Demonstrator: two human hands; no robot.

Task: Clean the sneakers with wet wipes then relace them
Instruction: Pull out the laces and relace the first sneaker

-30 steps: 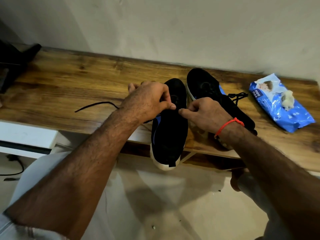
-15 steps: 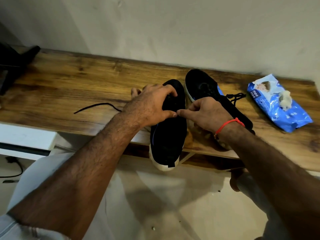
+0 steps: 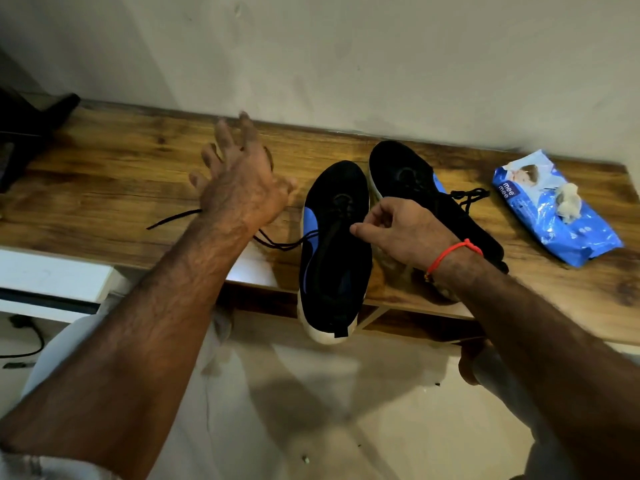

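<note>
The near sneaker (image 3: 334, 244) lies in the middle of the frame on the wooden table (image 3: 104, 188), its heel sticking out over the front edge. Its black shoelace (image 3: 277, 242) runs out of the left side and trails off to the left across the table. The right hand (image 3: 398, 233) sits over this shoe with its fingers curled, and it seems to pinch the other bit of lace, though that bit is too dark to see well. A moment ago both hands were close together on the shoe. Now the left hand (image 3: 239, 188) has let go and swung out to the left, fingers spread wide and holding nothing. It looks like it is going for the loose lace end. The second sneaker (image 3: 405, 174) sits just beside the first, already laced. The wet wipes pack (image 3: 554, 209) lies at the far right.
</note>
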